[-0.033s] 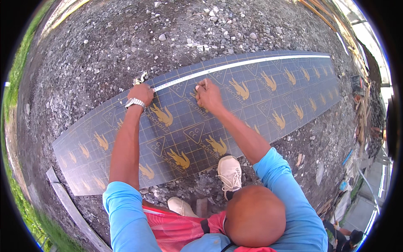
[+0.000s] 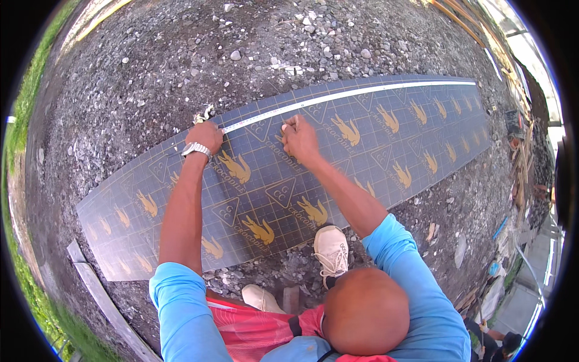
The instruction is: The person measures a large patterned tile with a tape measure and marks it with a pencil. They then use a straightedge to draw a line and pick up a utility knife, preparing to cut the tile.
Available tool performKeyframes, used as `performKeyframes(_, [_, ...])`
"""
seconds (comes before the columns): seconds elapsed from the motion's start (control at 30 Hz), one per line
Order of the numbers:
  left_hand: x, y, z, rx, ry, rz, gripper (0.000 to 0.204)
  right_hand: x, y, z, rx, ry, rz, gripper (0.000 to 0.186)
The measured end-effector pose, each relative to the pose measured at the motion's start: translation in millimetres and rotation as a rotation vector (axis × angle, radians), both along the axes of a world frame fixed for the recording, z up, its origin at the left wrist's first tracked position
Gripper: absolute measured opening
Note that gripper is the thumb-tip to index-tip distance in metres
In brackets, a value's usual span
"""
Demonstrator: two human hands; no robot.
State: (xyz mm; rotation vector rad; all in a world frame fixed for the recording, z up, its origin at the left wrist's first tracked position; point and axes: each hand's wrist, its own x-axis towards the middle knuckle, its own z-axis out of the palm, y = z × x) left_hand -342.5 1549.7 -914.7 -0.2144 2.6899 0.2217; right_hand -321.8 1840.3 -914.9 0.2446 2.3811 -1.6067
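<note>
A large dark board [image 2: 362, 163] with a grid and gold animal prints lies on the gravel. Along its far edge runs the white blade of a tape measure [image 2: 338, 95], stretched from my left hand to the board's right end. My left hand [image 2: 205, 136], with a metal watch on the wrist, is closed round the tape's near end at the far edge; its case is mostly hidden by the fingers. Just below the blade, my right hand [image 2: 300, 140] is over the board with fingers curled together. Whatever those fingers pinch is too small to make out.
Beside the board's near edge stand my light shoes [image 2: 330, 248]. A grey plank [image 2: 108, 301] lies at the lower left. Timber strips [image 2: 520, 175] and scrap line the right side. Another person [image 2: 500, 344] is at the lower right. Loose stones cover the ground beyond the board.
</note>
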Motion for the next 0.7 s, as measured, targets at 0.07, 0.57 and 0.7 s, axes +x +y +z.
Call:
performKeyframes(0.07, [1, -1, -2, 0.011, 0.016, -0.012, 0.038, -2, -9, -8, 0.003, 0.056, -0.023, 0.016])
performKeyframes(0.57, [-1, 1, 3, 0.053, 0.064, 0.038, 0.036, -13, -9, -37, 0.236, 0.081, 0.013, 0.02])
performKeyframes(0.7, [-1, 0, 3, 0.054, 0.058, 0.031, 0.036, -12, -9, -31, 0.277, 0.048, 0.031, 0.02])
